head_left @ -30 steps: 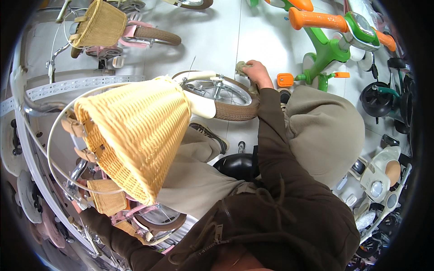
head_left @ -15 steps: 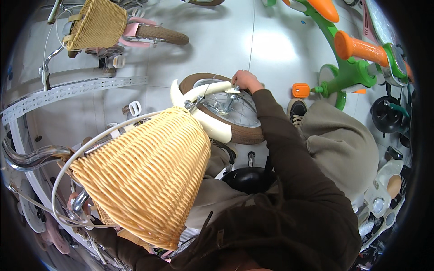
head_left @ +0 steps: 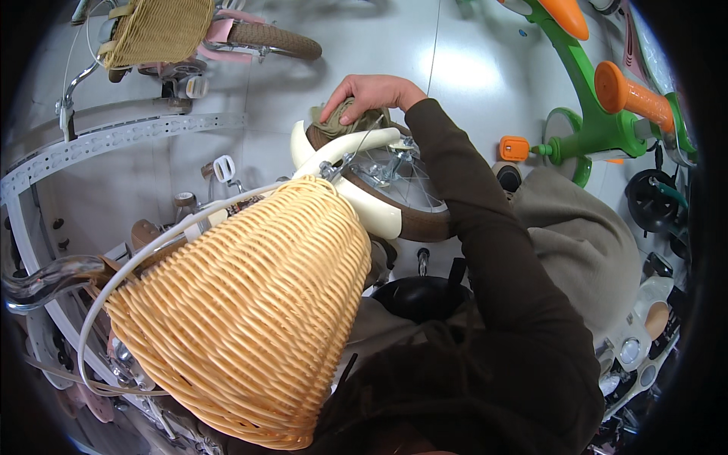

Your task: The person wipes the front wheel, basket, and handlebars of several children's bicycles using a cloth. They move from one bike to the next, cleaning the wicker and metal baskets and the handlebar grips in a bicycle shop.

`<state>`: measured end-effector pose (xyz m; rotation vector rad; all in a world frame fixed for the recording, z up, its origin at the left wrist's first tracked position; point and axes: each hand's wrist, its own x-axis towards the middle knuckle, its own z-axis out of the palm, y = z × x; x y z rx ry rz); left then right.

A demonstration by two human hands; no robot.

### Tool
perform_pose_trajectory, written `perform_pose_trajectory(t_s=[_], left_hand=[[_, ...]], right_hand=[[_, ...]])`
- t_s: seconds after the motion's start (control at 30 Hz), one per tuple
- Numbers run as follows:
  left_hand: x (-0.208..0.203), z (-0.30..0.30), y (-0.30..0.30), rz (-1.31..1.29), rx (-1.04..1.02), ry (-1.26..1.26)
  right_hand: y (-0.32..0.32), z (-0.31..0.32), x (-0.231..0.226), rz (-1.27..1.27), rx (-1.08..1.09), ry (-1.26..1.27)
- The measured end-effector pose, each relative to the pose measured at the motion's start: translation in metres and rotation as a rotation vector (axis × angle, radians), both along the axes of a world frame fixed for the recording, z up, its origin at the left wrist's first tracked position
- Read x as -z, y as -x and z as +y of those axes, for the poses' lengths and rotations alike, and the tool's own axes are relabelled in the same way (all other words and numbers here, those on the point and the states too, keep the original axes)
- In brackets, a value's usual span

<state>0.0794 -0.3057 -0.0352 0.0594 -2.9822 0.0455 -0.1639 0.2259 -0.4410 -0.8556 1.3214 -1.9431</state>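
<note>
My right hand (head_left: 371,97) is closed on a bunched olive-green cloth (head_left: 347,120). It presses the cloth to the brown tyre (head_left: 426,225) of a small bicycle's front wheel, beside the far end of the cream mudguard (head_left: 371,208). A cream fork (head_left: 353,144) runs over the wheel to the axle. The bicycle's wicker basket (head_left: 250,311) fills the near left of the view, with a chrome handlebar (head_left: 57,277) sticking out past it. My left hand is hidden, behind the basket as far as I can tell.
A pink bicycle with a wicker basket (head_left: 163,30) stands at the far left, near a perforated white metal rail (head_left: 136,136). At the right stands a green ride-on toy (head_left: 599,136) with orange grips. An orange block (head_left: 514,149) lies by my shoe (head_left: 507,177). A black rounded object (head_left: 421,298) sits between my legs.
My right hand has moved from the axle area left and away to the tyre's far side, and the olive cloth now shows under it. The basket has shifted slightly nearer; my left forearm is no longer visible.
</note>
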Motion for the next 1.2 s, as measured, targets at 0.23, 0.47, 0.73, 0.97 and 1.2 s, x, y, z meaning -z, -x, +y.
perform_pose_trajectory(t_s=[0.23,0.47,0.73,0.97,1.2], left_hand=[[-0.003,-0.002,0.003,0.014,0.019,0.002],[-0.007,-0.005,0.002,0.031,0.053,0.008],[0.003,-0.008,0.01,0.078,0.105,-0.036],[0.01,-0.004,0.012,0.096,0.12,-0.053],[0.009,-0.002,0.014,0.089,0.095,-0.048]], right_hand=[[-0.016,-0.003,0.059,0.03,0.282,-0.529],[-0.07,0.042,0.134,-0.127,0.368,-0.93],[-0.092,0.069,0.106,-0.055,-0.035,-1.351],[-0.101,0.072,0.042,0.275,-0.632,-1.326],[-0.107,0.056,-0.039,0.267,-0.649,-1.201]])
